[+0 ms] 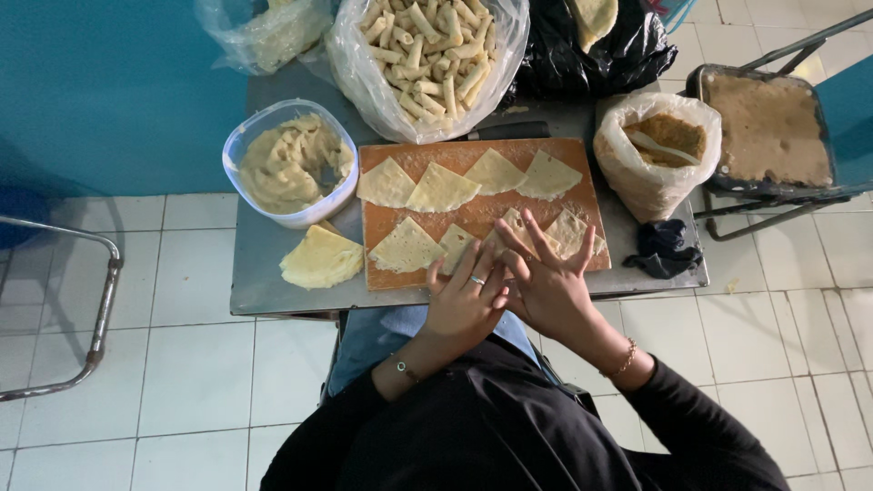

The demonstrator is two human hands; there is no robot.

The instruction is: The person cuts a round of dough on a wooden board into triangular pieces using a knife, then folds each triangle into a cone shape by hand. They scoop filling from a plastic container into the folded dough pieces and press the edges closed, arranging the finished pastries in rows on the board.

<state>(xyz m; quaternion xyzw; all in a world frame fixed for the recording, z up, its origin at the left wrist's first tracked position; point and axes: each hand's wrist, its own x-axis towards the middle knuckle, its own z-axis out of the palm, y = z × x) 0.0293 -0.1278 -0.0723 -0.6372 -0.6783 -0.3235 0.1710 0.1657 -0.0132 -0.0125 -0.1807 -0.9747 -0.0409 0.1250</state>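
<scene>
An orange cutting board [477, 216] lies on a small grey metal table [264, 264] and carries several pale wedge-shaped dough wrappers [441, 188]. My left hand [466, 300], wearing a ring, and my right hand [546, 277] meet over the board's near edge, fingers spread and overlapping. They hover above the near-row wrappers. Whether something small is pinched between them is hidden. A stack of more wrappers [320, 258] lies left of the board.
A clear tub of pale filling [291, 162] stands at the table's left. Behind the board sits a clear bag of rolled pieces [427, 50], a black bag [591, 50], and a bag of brown crumbs [657, 145]. A dark cloth [662, 247] lies right. A tray of crumbs [768, 127] rests on a chair.
</scene>
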